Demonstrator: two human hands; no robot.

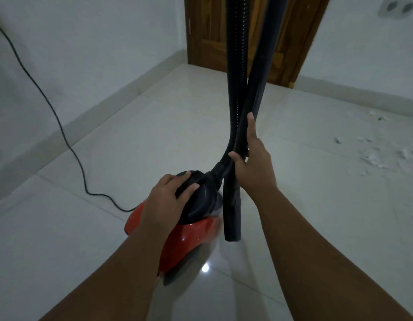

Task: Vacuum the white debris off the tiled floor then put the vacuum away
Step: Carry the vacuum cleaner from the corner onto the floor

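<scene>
A red canister vacuum (pixel 187 239) with a black front cap (pixel 202 198) sits on the glossy tiled floor (pixel 154 140) right in front of me. My left hand (pixel 168 195) rests on the black cap, fingers curled over its edge. My right hand (pixel 251 165) grips the black wand tube (pixel 258 89), which stands upright with its open lower end beside the vacuum body. The ribbed black hose (pixel 236 54) rises from the cap next to the tube and leaves the frame at the top. White debris (pixel 374 154) lies scattered on the tiles at the right.
A black power cord (pixel 61 130) runs from the vacuum's rear across the floor and up the left wall. A wooden door (pixel 207 31) stands closed at the back. A double wall socket (pixel 396 8) is at the upper right. Skirting lines both walls.
</scene>
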